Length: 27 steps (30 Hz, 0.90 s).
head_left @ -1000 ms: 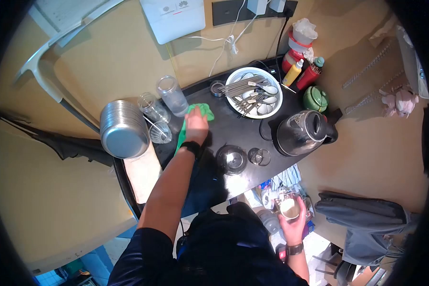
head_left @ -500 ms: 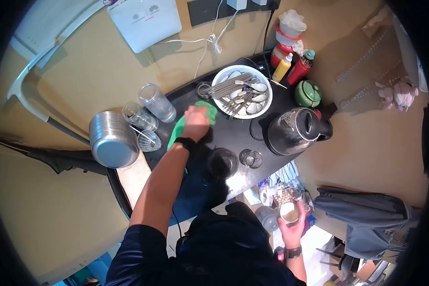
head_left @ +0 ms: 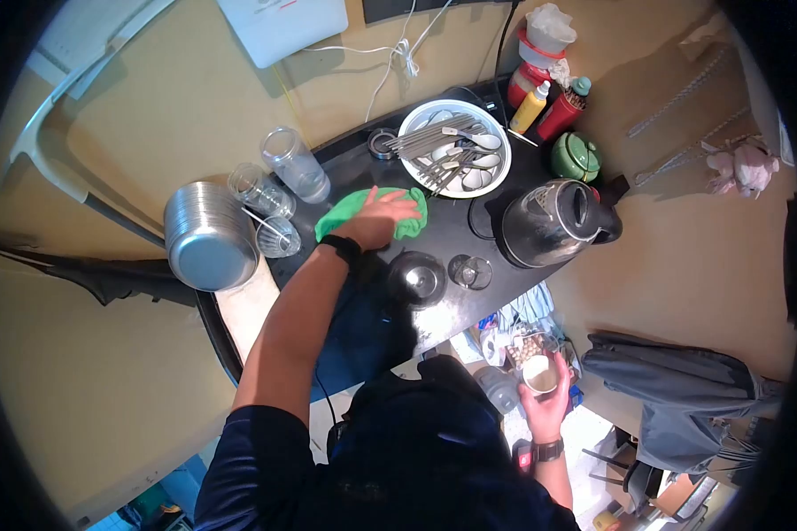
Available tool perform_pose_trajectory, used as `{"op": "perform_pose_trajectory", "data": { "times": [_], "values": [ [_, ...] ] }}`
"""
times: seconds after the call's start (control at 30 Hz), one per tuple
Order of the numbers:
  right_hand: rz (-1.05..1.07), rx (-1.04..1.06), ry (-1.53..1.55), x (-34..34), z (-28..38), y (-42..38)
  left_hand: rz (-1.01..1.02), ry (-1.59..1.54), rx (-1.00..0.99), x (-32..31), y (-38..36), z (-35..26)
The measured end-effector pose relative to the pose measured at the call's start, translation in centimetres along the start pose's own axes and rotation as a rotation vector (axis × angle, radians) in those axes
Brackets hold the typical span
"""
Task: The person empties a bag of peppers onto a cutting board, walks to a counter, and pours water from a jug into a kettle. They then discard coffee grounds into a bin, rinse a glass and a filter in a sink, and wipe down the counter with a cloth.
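My left hand (head_left: 384,219) lies on a green cloth (head_left: 345,209) on the black tabletop (head_left: 363,310). Its fingers are stretched out and spread over the cloth, pressing it down. Off the table's near right edge, my right hand (head_left: 545,409) is closed around a pale cup (head_left: 540,375), whose open top faces me. Beyond the cloth stands a white basin (head_left: 503,177) of spoons and chopsticks. A round clear glass bowl (head_left: 416,280) and a small drinking glass (head_left: 471,273) are on the tabletop nearer to me.
Left of the cloth are a tall glass jar (head_left: 297,168), another glass jar (head_left: 261,192), a ribbed glass (head_left: 279,237) and stacked metal bowls (head_left: 211,252). An electric kettle (head_left: 545,226), a green lidded pot (head_left: 576,157) and a yellow bottle (head_left: 530,108) stand to the right.
My left hand has slid right and slightly toward me, its fingers now spread wider, and the cloth has shifted right with it. My right hand still holds the cup, slightly higher in view.
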State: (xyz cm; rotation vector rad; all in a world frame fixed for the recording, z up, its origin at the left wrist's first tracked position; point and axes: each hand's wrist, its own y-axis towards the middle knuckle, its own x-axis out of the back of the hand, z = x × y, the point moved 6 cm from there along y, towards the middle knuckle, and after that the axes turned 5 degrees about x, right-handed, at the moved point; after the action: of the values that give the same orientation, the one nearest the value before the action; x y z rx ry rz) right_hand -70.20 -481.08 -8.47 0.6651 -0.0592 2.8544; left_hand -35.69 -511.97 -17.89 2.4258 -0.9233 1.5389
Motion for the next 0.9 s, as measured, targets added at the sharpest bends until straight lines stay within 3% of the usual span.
{"op": "perform_pose_trajectory", "data": {
  "times": [0.27,0.53,0.9],
  "values": [
    [0.028,0.035,0.061,-1.3,0.7,0.5,0.025,-0.023,-0.096,-1.8,-6.5,0.6],
    [0.085,0.115,0.103,-2.4,2.0,1.1,-0.075,0.062,0.004,-2.3,-14.0,-0.6],
    [0.219,0.289,0.216,-7.1,9.9,8.2,-0.108,0.048,0.05,-5.6,-22.4,-5.3]
  ]
}}
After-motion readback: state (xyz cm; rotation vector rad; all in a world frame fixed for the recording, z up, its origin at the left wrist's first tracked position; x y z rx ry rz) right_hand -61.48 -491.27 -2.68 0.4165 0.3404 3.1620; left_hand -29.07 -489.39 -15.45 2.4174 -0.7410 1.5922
